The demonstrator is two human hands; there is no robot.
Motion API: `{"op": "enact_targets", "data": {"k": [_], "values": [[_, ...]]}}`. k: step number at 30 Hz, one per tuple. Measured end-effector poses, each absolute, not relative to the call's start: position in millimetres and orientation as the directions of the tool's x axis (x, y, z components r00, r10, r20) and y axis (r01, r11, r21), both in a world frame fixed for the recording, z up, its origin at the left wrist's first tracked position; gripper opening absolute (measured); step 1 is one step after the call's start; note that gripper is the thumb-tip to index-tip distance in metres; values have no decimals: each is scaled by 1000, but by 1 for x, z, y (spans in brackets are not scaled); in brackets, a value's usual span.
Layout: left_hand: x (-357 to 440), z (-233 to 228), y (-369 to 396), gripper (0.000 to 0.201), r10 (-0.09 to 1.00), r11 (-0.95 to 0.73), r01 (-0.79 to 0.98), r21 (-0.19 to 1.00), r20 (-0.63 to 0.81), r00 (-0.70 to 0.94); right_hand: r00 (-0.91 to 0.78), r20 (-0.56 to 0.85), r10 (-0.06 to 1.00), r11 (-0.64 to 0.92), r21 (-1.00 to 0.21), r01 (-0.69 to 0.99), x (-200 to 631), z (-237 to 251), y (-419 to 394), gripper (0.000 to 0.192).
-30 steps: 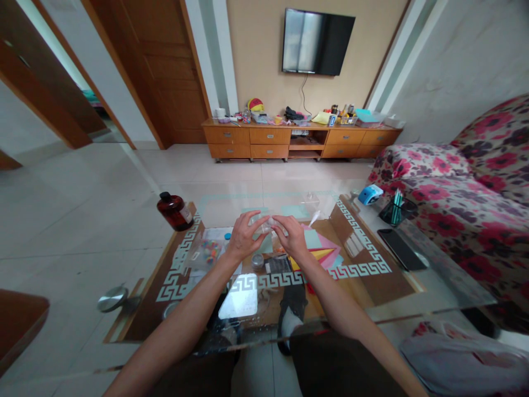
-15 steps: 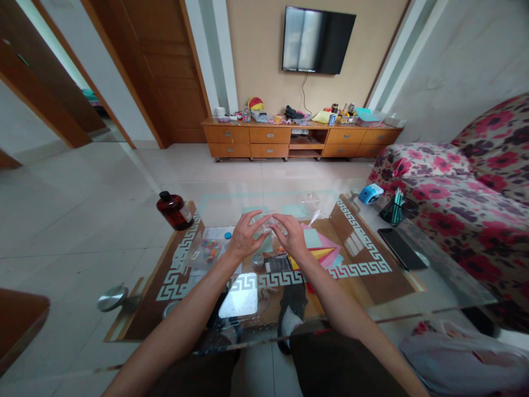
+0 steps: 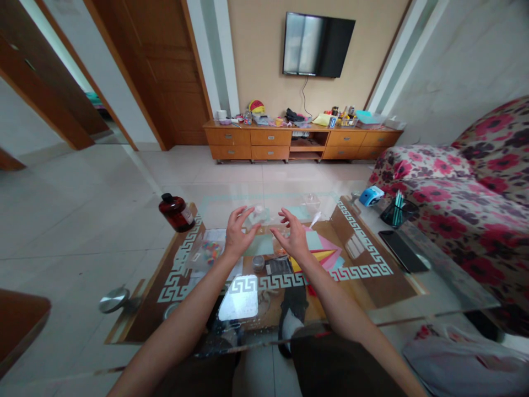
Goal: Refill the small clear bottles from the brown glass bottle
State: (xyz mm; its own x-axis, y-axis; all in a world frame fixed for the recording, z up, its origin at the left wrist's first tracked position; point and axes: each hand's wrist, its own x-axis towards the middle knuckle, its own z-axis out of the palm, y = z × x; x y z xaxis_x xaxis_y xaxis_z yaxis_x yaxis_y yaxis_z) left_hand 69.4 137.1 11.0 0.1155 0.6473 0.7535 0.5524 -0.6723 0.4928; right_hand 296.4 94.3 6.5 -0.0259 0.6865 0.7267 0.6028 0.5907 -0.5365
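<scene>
Over the glass table point(image 3: 438, 281), my left hand point(image 3: 238, 234) is curved around the side of a small clear plastic container point(image 3: 257, 217), thumb and fingers on either side of it. Its outline is faint, with a whitish part on top. Across a gap to the right, my right hand point(image 3: 292, 234) is empty, fingers apart and bent. Below the hands are a small round clear tub point(image 3: 258, 263) and a dark flat packet point(image 3: 278, 266). A clear bag of coloured pieces point(image 3: 211, 252) is left of my left hand. Coloured paper point(image 3: 324, 255) lies by my right wrist.
A brown bottle point(image 3: 176, 213) stands at the left. Another clear box point(image 3: 311, 203) is beyond my right hand. At the right are a blue tape dispenser point(image 3: 371, 195), a pen holder point(image 3: 399, 212) and a phone point(image 3: 403, 251). A flowered sofa point(image 3: 454, 204) stands beyond.
My hands have moved apart. The right hand has let go of the clear container and opened, while the container has shifted left along with my left hand.
</scene>
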Motion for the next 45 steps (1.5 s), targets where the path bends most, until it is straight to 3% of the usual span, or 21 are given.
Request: {"op": "enact_targets", "data": {"k": [6, 13, 19, 24, 30, 33, 37, 42, 45], "values": [[39, 13, 156, 54, 677, -513, 608, 606, 721, -148, -16, 718, 696, 577, -545, 607, 296, 8, 95, 71], [-16, -4, 185, 65, 686, -256, 600, 758, 580, -439, -3, 716, 699, 574, -558, 600, 298, 6, 94, 67], [-26, -18, 196, 70, 674, -194, 584, 788, 540, -504, 39, 707, 706, 522, -558, 645, 301, 9, 94, 64], [-27, -24, 198, 71, 629, -166, 609, 776, 559, -541, 200, 712, 673, 281, -497, 821, 327, 14, 99, 57], [-24, -19, 193, 76, 646, -152, 578, 802, 523, -555, 439, 521, 732, -205, -446, 871, 367, 6, 106, 59], [-17, -6, 181, 81, 623, -181, 616, 766, 574, -531, 493, 417, 764, -317, -422, 849, 374, -1, 107, 63], [0, 18, 159, 86, 568, -261, 730, 632, 712, -413, 473, 360, 804, -321, -407, 855, 375, -6, 108, 62], [25, 32, 138, 88, 574, -455, 778, 433, 811, -116, 477, 366, 799, -307, -433, 847, 376, -7, 111, 75], [38, 26, 136, 83, 601, -575, 733, 363, 795, 78, 467, 382, 797, -287, -442, 850, 384, -4, 118, 86]]}}
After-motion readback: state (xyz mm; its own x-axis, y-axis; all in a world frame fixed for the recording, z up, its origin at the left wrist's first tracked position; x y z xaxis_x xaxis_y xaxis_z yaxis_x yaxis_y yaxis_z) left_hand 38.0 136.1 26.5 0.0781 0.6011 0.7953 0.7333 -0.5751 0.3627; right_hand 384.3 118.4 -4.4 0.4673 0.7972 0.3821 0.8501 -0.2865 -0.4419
